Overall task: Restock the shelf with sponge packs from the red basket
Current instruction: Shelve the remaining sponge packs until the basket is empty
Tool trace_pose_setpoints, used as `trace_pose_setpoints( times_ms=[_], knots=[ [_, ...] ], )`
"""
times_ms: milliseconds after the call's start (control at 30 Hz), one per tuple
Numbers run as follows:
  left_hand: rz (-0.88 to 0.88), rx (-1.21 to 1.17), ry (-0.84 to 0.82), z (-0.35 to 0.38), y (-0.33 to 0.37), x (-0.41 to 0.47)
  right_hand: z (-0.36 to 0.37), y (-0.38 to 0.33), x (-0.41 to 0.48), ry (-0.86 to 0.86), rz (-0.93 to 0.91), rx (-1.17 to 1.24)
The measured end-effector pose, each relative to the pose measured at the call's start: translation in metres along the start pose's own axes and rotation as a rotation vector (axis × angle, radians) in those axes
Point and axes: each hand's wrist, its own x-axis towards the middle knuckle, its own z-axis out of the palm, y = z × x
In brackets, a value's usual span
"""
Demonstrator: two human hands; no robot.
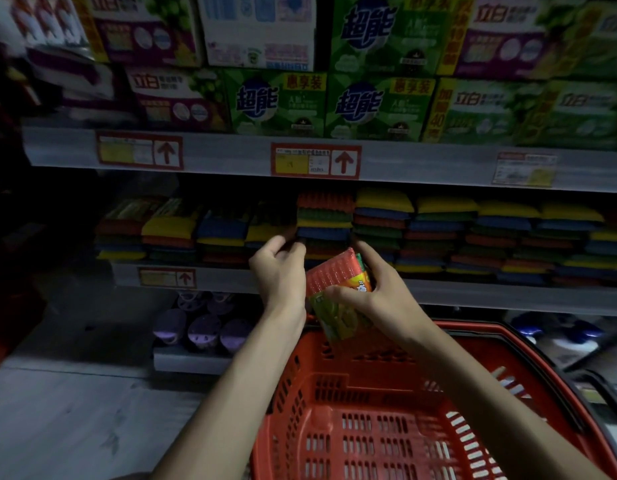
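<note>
My right hand [376,289] grips a sponge pack [334,285], orange on top with a green and yellow label, tilted in front of the middle shelf. My left hand [279,268] is beside it on the left, fingers curled at the shelf edge [230,277] just under a stack of sponge packs [324,220]; whether it holds anything is hidden. Below my arms sits the red basket [386,410], whose visible floor shows no packs. The shelf row holds many stacked packs in yellow, blue, green and orange.
Detergent boxes [279,102] fill the upper shelf above a rail with price tags [315,161]. Purple round items [203,329] sit on the lower shelf at left. Grey floor lies at the lower left. Dark items stand at the right by the basket.
</note>
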Motion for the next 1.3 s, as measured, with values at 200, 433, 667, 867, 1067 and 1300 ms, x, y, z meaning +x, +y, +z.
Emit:
trace_pose_setpoints(
  times_ms=[200,433,667,867,1067,1300],
  knots=[
    [-0.008,0.006,0.0,-0.002,0.003,0.001,0.0,-0.003,0.002,0.0,0.008,-0.029],
    [-0.025,0.05,-0.031,-0.002,0.003,-0.002,-0.003,-0.008,0.002,0.009,0.023,-0.032],
    [-0.007,0.042,-0.047,-0.019,0.01,-0.01,-0.01,-0.006,-0.015,0.006,0.034,0.017],
    [0.014,0.116,-0.241,-0.046,0.018,-0.028,-0.011,-0.01,-0.028,0.042,0.052,0.08],
    [-0.14,0.171,-0.48,-0.077,0.026,-0.052,-0.004,-0.024,-0.026,0.109,0.127,0.404],
    [0.045,0.26,-0.584,-0.119,0.04,-0.039,0.01,-0.046,-0.021,-0.121,-0.026,0.027]
  ],
)
